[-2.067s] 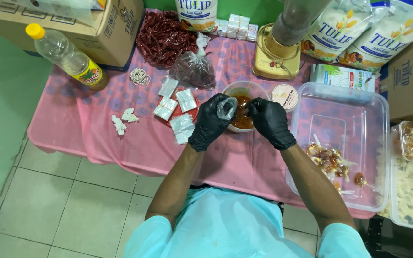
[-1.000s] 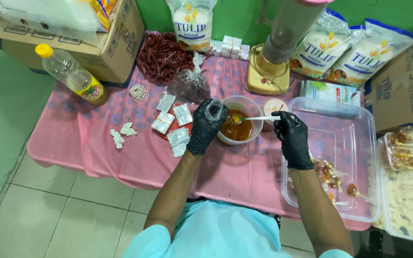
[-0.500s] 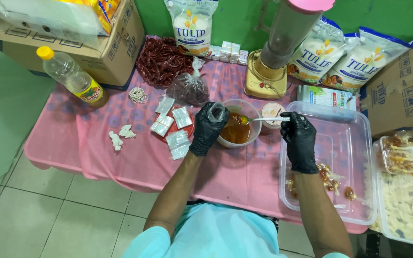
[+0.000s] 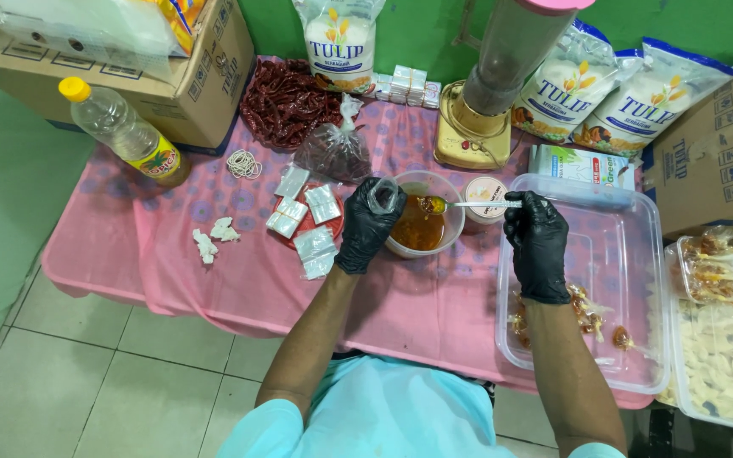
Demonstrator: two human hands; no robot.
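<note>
Now right hand (image 4: 538, 240) around spoon (image 4: 467, 203).

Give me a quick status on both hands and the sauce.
Left hand holds small clear bag open. Right hand holds spoon of sauce over the bowl. Nothing between spoon and bag.

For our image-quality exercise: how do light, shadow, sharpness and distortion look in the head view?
Head view: even, soft light, with only faint shadows under the gloved left hand and right hand; mild glare on the clear tub and bottle; centre sharp; wide-angle lens bends the table edge and boxes near the corners.
</note>
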